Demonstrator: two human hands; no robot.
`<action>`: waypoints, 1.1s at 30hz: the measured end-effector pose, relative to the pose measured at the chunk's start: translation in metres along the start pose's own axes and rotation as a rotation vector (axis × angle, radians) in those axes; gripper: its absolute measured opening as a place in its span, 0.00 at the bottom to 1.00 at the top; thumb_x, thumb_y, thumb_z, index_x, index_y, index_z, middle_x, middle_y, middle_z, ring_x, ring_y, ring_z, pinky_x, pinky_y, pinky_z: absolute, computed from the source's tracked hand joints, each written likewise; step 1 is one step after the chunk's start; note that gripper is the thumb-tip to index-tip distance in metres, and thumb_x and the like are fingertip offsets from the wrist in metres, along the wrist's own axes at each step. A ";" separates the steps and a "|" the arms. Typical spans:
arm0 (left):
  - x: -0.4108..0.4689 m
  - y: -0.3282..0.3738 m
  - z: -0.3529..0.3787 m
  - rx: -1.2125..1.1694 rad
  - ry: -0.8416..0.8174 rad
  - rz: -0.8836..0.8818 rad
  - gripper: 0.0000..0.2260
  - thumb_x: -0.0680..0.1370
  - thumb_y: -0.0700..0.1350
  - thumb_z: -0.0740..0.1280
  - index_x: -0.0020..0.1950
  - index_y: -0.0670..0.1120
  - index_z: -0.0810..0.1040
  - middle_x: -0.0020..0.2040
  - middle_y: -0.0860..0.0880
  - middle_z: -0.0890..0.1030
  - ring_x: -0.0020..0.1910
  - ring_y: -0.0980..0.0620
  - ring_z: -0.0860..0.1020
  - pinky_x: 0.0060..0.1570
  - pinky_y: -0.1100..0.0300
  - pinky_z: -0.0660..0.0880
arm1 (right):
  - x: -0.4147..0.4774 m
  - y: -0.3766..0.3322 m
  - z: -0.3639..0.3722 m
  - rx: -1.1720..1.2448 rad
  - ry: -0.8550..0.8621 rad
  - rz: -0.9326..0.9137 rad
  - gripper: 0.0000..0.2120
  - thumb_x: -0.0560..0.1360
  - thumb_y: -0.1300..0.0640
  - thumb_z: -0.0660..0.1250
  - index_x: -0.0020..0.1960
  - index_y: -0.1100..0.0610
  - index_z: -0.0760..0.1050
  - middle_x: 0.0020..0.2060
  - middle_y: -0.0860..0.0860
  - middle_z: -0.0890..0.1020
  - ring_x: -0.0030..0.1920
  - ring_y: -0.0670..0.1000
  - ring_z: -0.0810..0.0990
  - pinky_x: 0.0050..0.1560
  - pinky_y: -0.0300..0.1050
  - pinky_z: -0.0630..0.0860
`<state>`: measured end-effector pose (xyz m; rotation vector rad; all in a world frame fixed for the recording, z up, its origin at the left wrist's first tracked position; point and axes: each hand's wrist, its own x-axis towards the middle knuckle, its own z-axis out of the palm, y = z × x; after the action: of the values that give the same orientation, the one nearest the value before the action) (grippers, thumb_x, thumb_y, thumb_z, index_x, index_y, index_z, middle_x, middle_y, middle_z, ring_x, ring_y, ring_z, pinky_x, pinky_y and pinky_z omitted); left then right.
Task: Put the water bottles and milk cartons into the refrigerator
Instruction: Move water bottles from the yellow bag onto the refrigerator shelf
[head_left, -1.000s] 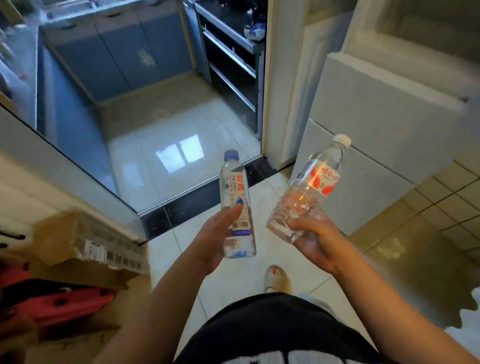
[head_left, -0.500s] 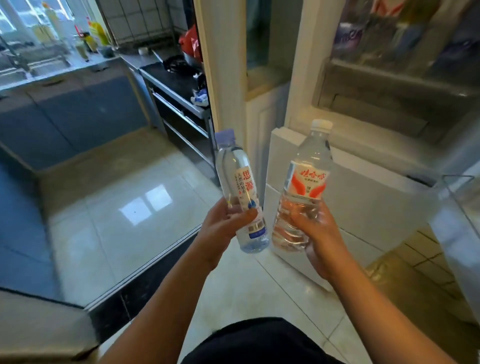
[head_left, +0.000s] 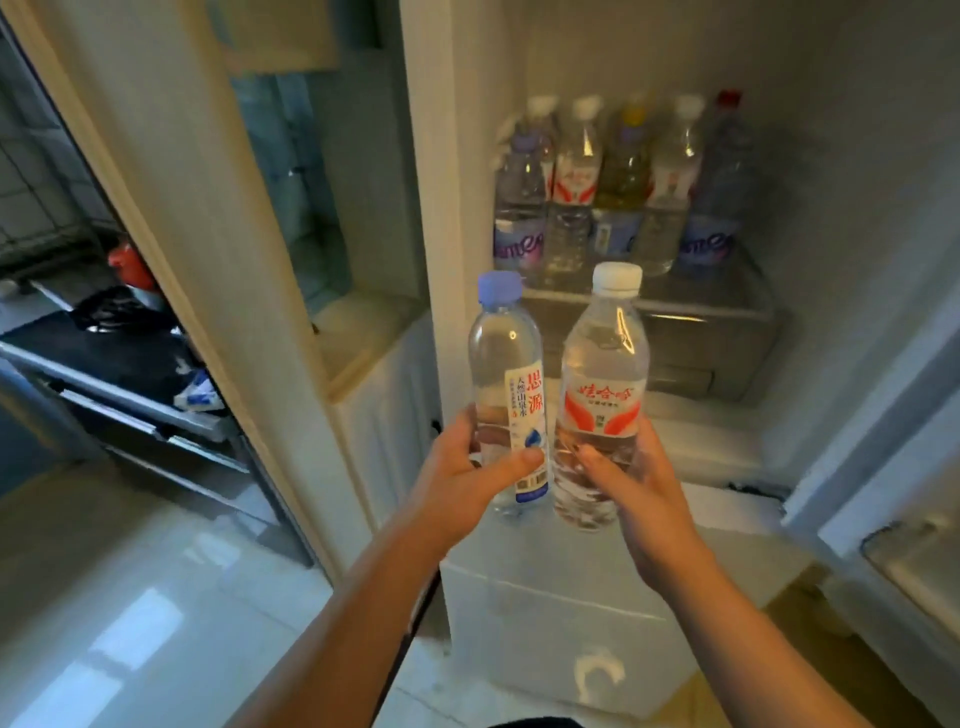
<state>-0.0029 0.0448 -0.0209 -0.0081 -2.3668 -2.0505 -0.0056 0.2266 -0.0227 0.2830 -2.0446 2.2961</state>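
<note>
We're looking straight into the open refrigerator (head_left: 831, 156), its pale inner walls filling the upper right of the view. Its lower door front (head_left: 545, 623) is closed, right under our arms. Off to the left, glossy floor tiles (head_left: 130, 597) catch the light, and beyond the door frame there's a dark stove (head_left: 104, 358) with something red behind it.

Inside the refrigerator we've got one glass shelf (head_left: 701, 306), with a clear drawer (head_left: 701, 353) just beneath it. A row of bottles (head_left: 576, 197) stands upright on that shelf, running from its left end toward its right end and packed side by side. Most have white caps, one has a yellow cap, and one at the right end has a red cap. The strip along the shelf's front edge is bare.

Now the hands, both out in front of the shelf and below its front edge. Our left hand (head_left: 462, 478) is wrapped round the lower part of the blue-capped bottle (head_left: 501, 374), thumb pressed across the label. Our right hand (head_left: 639, 488) grips the lower part of the white-capped bottle (head_left: 602, 364), thumb across the front and fingers curled behind.

Both bottles are upright, clear and full. They're just beside each other, and we can't tell if they touch. Neither is on the shelf yet; they're held in the air in front of the open compartment.

The left one wears a white label with red characters, the right one a red and white label.
</note>
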 end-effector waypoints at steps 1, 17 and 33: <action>0.016 0.006 -0.002 0.014 -0.027 0.028 0.18 0.73 0.47 0.75 0.60 0.56 0.75 0.53 0.58 0.84 0.54 0.58 0.81 0.55 0.56 0.79 | 0.011 -0.001 0.001 0.002 0.026 -0.018 0.24 0.70 0.52 0.69 0.65 0.47 0.71 0.55 0.43 0.83 0.57 0.45 0.81 0.46 0.36 0.79; 0.199 0.087 0.038 -0.047 0.005 0.380 0.25 0.70 0.45 0.78 0.64 0.53 0.73 0.57 0.56 0.82 0.55 0.59 0.81 0.58 0.51 0.78 | 0.176 -0.054 -0.032 -0.007 0.258 -0.320 0.23 0.68 0.62 0.75 0.62 0.59 0.74 0.51 0.49 0.85 0.52 0.48 0.84 0.49 0.39 0.78; 0.280 0.059 0.075 0.230 0.460 0.431 0.29 0.67 0.52 0.79 0.63 0.49 0.72 0.59 0.51 0.76 0.59 0.49 0.77 0.55 0.46 0.77 | 0.287 -0.016 -0.071 -0.023 0.123 -0.261 0.31 0.67 0.61 0.74 0.69 0.57 0.70 0.59 0.53 0.82 0.60 0.53 0.81 0.58 0.47 0.77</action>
<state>-0.2831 0.1270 0.0301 -0.0365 -2.0718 -1.4035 -0.2922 0.2758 0.0343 0.3734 -1.8518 2.0805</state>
